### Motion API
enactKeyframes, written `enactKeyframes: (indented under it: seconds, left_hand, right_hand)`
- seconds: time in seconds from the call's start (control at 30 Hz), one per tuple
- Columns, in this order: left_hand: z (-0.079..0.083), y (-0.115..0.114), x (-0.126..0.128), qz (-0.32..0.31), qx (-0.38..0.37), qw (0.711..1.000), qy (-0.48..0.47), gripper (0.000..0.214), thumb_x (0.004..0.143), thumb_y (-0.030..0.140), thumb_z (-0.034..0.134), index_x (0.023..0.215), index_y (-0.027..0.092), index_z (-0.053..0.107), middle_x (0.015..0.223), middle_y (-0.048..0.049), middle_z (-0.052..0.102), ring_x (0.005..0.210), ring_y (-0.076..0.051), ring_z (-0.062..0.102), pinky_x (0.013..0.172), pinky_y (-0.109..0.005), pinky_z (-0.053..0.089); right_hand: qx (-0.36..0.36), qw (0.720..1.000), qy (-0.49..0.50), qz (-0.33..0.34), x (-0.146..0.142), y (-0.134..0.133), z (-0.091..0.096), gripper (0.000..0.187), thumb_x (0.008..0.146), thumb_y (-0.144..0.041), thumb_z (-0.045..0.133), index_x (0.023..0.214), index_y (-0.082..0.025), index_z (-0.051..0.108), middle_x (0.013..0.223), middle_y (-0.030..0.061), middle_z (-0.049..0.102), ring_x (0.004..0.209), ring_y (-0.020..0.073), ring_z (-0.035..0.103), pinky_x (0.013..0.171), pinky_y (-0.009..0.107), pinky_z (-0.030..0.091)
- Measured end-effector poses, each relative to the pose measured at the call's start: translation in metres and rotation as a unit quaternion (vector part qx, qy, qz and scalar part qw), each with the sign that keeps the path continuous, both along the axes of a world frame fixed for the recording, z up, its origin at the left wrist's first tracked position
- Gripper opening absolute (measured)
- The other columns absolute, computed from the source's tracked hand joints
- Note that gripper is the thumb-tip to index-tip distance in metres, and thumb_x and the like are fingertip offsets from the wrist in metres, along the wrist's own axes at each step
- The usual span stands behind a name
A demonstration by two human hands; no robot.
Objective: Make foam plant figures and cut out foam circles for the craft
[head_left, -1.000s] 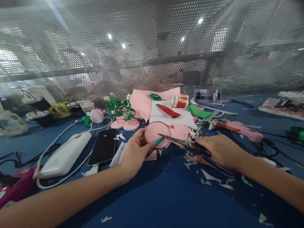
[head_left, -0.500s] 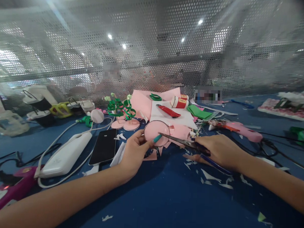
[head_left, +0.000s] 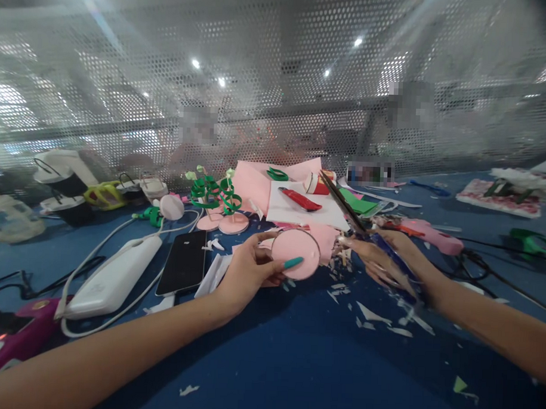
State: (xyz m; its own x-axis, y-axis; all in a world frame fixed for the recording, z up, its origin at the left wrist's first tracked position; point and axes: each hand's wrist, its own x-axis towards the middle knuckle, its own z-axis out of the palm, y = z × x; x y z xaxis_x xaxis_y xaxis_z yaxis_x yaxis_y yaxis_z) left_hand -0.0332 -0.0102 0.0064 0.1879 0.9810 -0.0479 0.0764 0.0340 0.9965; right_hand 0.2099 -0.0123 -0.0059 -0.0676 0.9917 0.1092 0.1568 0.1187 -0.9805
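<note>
Between the thumb and fingers of my left hand (head_left: 251, 270) is a round pink paper disc (head_left: 294, 250) with a darker rim, held up over the table. My right hand (head_left: 387, 259) is wrapped round a pair of scissors (head_left: 344, 206) with dark blades and blue handles. The blades point up and away, apart from the disc. Behind the disc lie pink paper (head_left: 255, 189), a white sheet (head_left: 281, 212) and a red utility knife (head_left: 300, 199). To the left, curled green paper plants (head_left: 231, 200) stand on pink round bases (head_left: 233, 223).
A black phone (head_left: 182, 264), a white power bank (head_left: 113, 276) and a purple glue gun (head_left: 24, 333) lie at left. A pink glue gun (head_left: 433, 235) with a cable rests at right. Paper scraps (head_left: 372, 312) litter the blue table (head_left: 285, 360); a perforated metal screen (head_left: 277, 79) stands behind.
My right hand has swung the scissors away from the disc, so the blades now point up. My left hand has moved the disc slightly right and down, and its face shows more fully.
</note>
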Motion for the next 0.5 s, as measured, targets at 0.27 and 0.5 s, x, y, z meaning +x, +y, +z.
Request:
enactKeyframes:
  seconds: [0.27, 0.5]
  left_hand:
    - [-0.002, 0.0, 0.002, -0.049, 0.018, 0.999, 0.01, 0.031, 0.061, 0.03, 0.08, 0.082, 0.017, 0.061, 0.061, 0.0002, 0.068, 0.049, -0.012, 0.061, 0.051, -0.022, 0.05]
    - [0.0, -0.002, 0.003, -0.057, 0.036, 0.997, 0.022, 0.022, 0.063, 0.035, 0.075, 0.061, 0.018, 0.061, 0.052, 0.003, 0.061, 0.047, -0.011, 0.058, 0.05, -0.022, 0.049]
  right_hand:
    - [-0.099, 0.989, 0.056, 0.095, -0.019, -0.014, 0.005, 0.02, 0.06, -0.025, 0.079, 0.067, -0.018, 0.062, 0.036, -0.0111, 0.036, 0.027, 0.0037, 0.028, 0.026, 0.016, 0.023]
    - [-0.088, 0.991, 0.056, 0.088, -0.025, -0.02, 0.006, 0.016, 0.065, -0.02, 0.075, 0.068, -0.017, 0.06, 0.038, -0.0112, 0.036, 0.028, 0.002, 0.028, 0.03, 0.015, 0.025]
